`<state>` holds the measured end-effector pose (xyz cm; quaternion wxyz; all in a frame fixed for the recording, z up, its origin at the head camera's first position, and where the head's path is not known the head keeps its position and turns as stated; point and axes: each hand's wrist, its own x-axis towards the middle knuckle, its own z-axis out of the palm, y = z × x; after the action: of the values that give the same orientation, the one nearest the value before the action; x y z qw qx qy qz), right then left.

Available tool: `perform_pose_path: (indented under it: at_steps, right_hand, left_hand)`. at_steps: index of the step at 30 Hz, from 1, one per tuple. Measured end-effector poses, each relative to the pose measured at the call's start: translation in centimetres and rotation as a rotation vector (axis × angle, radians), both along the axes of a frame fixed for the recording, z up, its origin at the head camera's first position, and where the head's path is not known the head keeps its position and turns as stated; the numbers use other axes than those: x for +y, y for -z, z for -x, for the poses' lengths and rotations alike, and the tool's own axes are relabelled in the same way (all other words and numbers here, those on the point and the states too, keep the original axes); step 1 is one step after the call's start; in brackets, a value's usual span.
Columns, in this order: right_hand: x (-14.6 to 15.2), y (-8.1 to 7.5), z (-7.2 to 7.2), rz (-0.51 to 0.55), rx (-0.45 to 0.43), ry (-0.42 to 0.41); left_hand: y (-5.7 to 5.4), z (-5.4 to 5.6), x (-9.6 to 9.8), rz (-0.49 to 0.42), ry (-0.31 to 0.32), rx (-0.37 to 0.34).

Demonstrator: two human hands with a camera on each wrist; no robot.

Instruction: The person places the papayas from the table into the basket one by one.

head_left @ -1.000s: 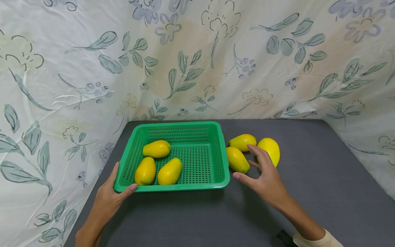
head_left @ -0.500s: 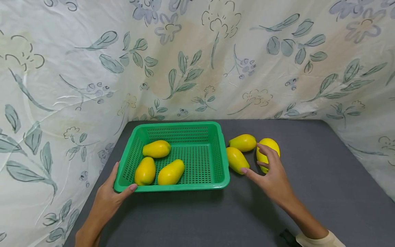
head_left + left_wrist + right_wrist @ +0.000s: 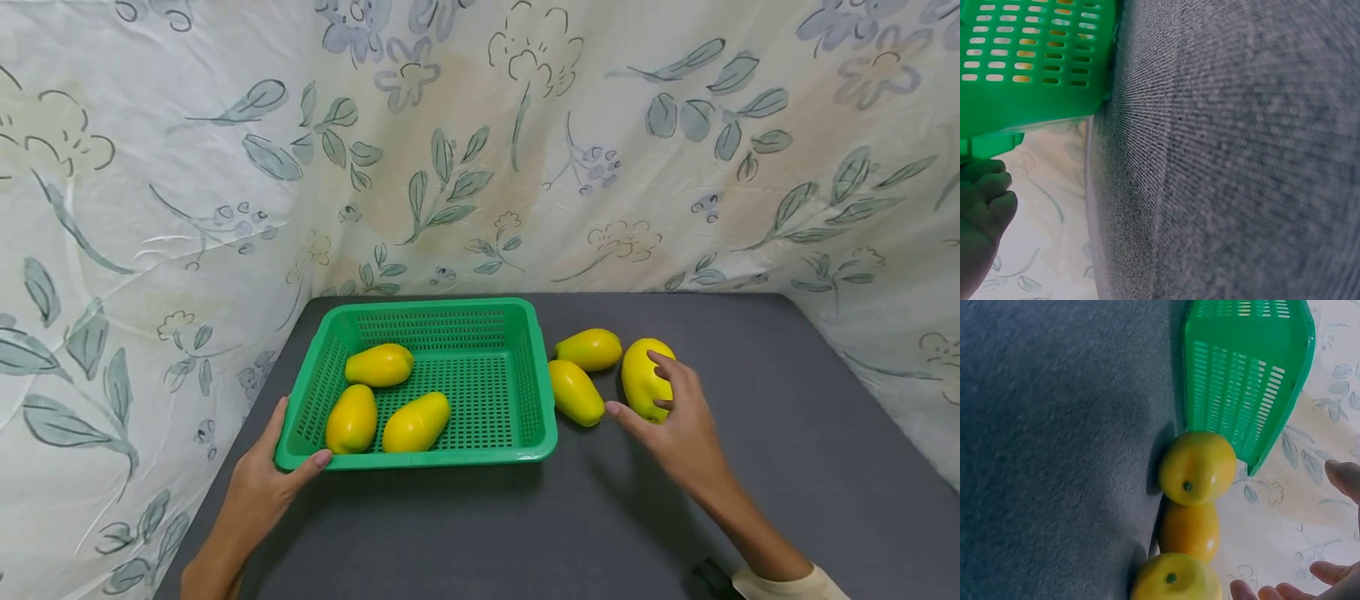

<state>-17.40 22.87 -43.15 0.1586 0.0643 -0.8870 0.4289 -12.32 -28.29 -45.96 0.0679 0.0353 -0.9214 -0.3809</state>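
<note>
Head view: my left hand [image 3: 258, 486] grips the green basket [image 3: 442, 459]; my right hand [image 3: 686, 427], empty, fingers parted, hovers by the rightmost fruit [image 3: 641, 375].

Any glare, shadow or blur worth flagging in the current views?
Head: small highlights on the yellow fruits, soft shadows near the green basket and right hand; left wrist: left hand dim, grey tabletop blurry at right; right wrist: shadows beside the fruits.
</note>
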Motion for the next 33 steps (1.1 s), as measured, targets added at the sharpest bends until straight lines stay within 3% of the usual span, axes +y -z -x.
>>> perform_pose_path:
  at_steps: [21,33]
  right_hand:
    - [2.3,1.2,1.5,-0.086,-0.004,0.086]
    - [3.5,2.3,2.9,-0.112,-0.088,0.121]
  left_hand:
    - [0.1,-0.1,0.1,0.026,-0.016,0.027]
    - [0.3,0.0,0.0,0.016,0.004,0.030]
